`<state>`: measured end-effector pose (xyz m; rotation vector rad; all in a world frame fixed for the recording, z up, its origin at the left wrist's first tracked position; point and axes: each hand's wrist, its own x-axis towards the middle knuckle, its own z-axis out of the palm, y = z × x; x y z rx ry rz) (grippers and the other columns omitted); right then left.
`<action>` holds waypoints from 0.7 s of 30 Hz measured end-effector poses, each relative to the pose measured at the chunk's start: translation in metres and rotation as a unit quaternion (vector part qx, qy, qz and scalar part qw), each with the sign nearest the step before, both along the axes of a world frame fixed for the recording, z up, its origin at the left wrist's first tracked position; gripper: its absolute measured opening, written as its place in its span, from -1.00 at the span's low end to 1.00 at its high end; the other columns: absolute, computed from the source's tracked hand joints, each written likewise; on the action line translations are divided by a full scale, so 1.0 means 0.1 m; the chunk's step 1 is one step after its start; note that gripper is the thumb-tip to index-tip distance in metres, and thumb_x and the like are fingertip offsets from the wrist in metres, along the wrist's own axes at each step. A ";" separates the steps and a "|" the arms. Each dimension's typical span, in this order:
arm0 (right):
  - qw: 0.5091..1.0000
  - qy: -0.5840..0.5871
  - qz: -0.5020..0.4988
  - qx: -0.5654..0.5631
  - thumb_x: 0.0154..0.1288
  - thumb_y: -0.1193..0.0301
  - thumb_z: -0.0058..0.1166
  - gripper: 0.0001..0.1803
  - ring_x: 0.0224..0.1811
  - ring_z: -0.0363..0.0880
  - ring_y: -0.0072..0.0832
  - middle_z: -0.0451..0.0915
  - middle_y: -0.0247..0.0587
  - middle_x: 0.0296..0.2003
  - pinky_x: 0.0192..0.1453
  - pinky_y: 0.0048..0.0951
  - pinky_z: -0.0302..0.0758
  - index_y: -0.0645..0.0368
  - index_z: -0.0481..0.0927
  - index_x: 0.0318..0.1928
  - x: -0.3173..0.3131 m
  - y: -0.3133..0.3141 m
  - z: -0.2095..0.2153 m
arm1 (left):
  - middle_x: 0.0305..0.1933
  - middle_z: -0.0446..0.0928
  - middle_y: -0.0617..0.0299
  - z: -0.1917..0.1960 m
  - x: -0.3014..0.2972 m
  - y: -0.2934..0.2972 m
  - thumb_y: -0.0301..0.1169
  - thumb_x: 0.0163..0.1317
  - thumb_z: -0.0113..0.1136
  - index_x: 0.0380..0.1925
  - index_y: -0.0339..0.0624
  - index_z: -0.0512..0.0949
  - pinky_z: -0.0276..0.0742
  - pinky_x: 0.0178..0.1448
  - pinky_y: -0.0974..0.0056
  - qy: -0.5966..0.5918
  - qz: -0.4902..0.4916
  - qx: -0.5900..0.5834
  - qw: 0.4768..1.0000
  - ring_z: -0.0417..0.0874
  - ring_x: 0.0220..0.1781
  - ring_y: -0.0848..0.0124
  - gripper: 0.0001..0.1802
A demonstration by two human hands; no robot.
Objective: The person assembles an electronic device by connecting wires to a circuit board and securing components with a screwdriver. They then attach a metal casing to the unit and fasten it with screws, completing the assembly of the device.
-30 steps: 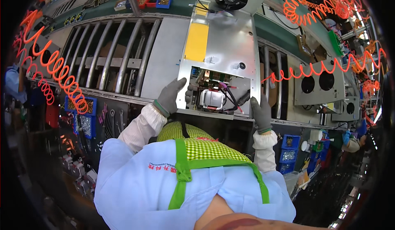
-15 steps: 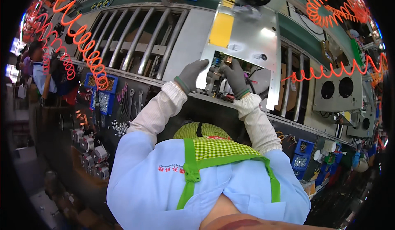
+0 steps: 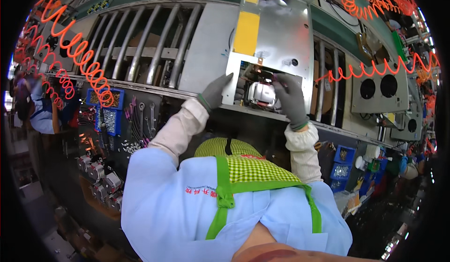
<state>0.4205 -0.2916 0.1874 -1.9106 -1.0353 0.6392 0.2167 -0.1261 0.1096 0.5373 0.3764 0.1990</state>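
A sheet-metal housing (image 3: 274, 34) with a yellow label lies before me, a rectangular opening at its near end. Inside that opening sits a silver motor-like block (image 3: 261, 93), wires and dark parts around it. My left hand (image 3: 214, 92), in a grey glove, grips the housing's left edge strip, thumb outside and fingertips showing inside the opening beside the block. My right hand (image 3: 290, 100), gloved too, is curled against the block's right side, thumb at its upper corner. Its lower fingers are partly hidden. A copper-coloured tab (image 3: 260, 61) stands at the opening's far edge.
A roller conveyor (image 3: 140, 46) runs to the left. Blue bins (image 3: 108, 121) of fasteners, wrenches (image 3: 149, 116) and several similar silver blocks (image 3: 96, 170) lie on the left bench. Orange coiled hoses (image 3: 93, 51) hang on both sides. A two-hole metal case (image 3: 379, 88) stands right.
The silver block now shows inside the opening, where wires and my fingers were. My right hand has moved right and curled beside it; my left hand stays at the edge. The view has shifted slightly.
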 end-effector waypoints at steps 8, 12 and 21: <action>0.966 -0.062 -0.235 -0.085 0.17 0.22 0.29 -0.43 -0.22 0.61 -0.35 0.60 -0.02 -0.11 -0.10 -0.31 0.56 0.28 0.46 0.10 0.71 -0.82 -0.61 | 0.06 0.54 0.14 -0.29 0.57 0.49 -0.05 0.44 -0.06 0.27 -0.22 0.34 0.50 0.18 0.19 0.074 0.015 0.492 0.867 0.55 0.09 0.32 -0.43; 0.969 0.007 -0.226 -0.101 0.16 0.18 0.30 -0.48 -0.37 0.60 -0.45 0.66 -0.13 -0.33 -0.23 -0.37 0.53 0.29 0.54 -0.01 0.73 -0.80 -0.62 | 0.09 0.53 0.13 -0.18 0.81 0.44 -0.26 0.40 0.09 0.26 -0.25 0.35 0.49 0.17 0.24 0.068 -0.063 0.535 0.840 0.53 0.11 0.36 -0.50; 0.967 -0.048 -0.234 -0.089 0.13 0.19 0.32 -0.52 -0.28 0.64 -0.39 0.68 -0.08 -0.29 -0.14 -0.34 0.53 0.31 0.59 -0.08 0.59 -0.83 -0.62 | 0.08 0.53 0.11 -1.71 0.42 0.50 -0.30 0.37 0.12 0.23 -0.27 0.37 0.49 0.16 0.25 0.343 -0.119 0.651 0.667 0.54 0.10 0.35 -0.51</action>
